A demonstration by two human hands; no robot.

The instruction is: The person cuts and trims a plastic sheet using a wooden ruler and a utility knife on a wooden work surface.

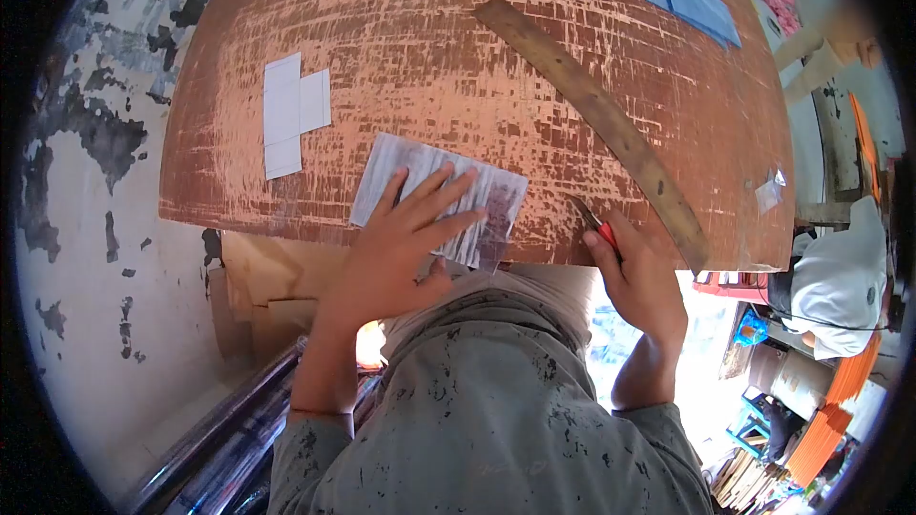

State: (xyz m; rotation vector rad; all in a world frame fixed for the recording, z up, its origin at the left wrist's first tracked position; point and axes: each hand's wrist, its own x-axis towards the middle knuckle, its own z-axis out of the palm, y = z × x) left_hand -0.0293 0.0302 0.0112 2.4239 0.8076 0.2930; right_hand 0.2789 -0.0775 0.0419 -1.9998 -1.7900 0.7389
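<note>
My left hand [405,253] lies spread, palm down, on a greyish-white patterned sheet [504,205] at the near edge of the worn brown tabletop [382,0]. Farther right, my right hand [634,277] is closed around a small red-handled tool [607,233], its dark tip pointing up and left over the table. Beyond and to the right of that hand, a long curved brown strip [611,119] lies diagonally across the tabletop. White cut pieces [282,114] lie at the left of the table, apart from my left hand.
Blue-grey sheets [692,5] lie at the table's far right. A small clear piece [769,191] sits near its right edge. Another person in a white top [840,277] is at the right, and another person's arm [811,62] shows above. Peeling wall [76,162] stands left.
</note>
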